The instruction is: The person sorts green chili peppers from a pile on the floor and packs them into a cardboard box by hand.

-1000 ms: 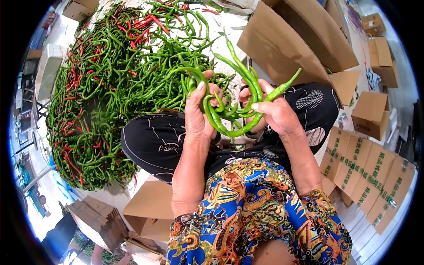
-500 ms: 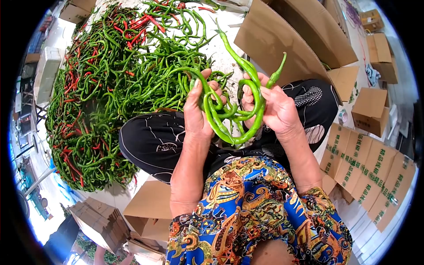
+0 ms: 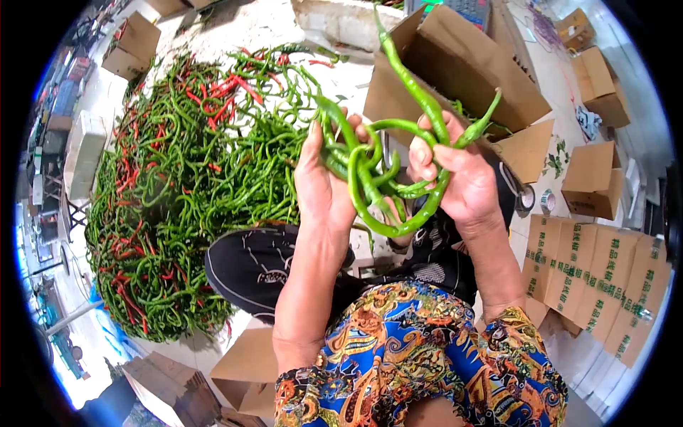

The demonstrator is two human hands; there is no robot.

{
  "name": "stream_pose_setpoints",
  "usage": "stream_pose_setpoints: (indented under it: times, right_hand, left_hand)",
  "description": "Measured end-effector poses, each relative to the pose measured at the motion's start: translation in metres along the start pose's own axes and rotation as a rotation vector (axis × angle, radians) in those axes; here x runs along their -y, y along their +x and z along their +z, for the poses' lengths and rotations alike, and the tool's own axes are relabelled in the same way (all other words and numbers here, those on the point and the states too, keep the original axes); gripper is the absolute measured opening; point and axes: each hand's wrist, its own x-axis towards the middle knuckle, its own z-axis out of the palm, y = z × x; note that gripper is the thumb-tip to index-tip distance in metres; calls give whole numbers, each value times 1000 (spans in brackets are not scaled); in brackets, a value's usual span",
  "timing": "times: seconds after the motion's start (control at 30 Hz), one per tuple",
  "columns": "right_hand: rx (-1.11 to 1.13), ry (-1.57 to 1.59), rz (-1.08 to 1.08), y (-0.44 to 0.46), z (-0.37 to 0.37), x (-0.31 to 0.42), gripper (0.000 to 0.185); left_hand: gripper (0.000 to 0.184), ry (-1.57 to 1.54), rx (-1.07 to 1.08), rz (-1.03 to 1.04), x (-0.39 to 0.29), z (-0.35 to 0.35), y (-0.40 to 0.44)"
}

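Several long, curled green chili peppers (image 3: 411,82) are in my two hands in front of my lap, one stretching up and away. My left hand (image 3: 324,178) is closed around some peppers, its thumb along their left side and its fingertips partly hidden behind them. My right hand (image 3: 466,178) pinches the others between thumb and fingers; one stem end sticks out to its upper right. A curved pepper loops down between the hands. Beyond my left hand spreads a large heap of green chili peppers (image 3: 242,181), with red chili peppers (image 3: 224,92) mixed in.
An open cardboard box (image 3: 491,71) stands just past my right hand, with some green inside. Printed cartons (image 3: 594,277) and a smaller open box (image 3: 593,178) are at right, near a tape roll (image 3: 548,201). Another open box (image 3: 245,363) lies at lower left.
The view has shifted, so the heap sits lower and more of the open box shows. My hands have moved slightly apart, and the peppers between them have shifted and turned.
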Motion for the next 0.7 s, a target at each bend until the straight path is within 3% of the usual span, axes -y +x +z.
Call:
stream_pose_setpoints:
  times: [0.13,0.23,0.27,0.43,0.5,0.57,0.7]
  right_hand:
    - [51,-174,-204,11,19,65,40]
    - [67,-290,-353,18,16,108,42]
    - [136,-272,-374,22,7,122,35]
    - [-20,-580,-432,19,-19,167,38]
    - [-62,-644,-400,14,-34,177,38]
    - [-127,-713,-378,10,-48,181,38]
    - [-110,-758,-294,2,-62,192,39]
  left_hand:
    - [39,-6,179,-79,19,62,54]
    - [43,190,187,-52,47,101,88]
    - [46,248,230,-101,54,104,102]
    - [35,624,142,-329,74,92,149]
    - [32,819,185,-341,74,84,155]
    - [27,805,194,-327,76,69,166]
    - [38,1148,137,-273,78,58,159]
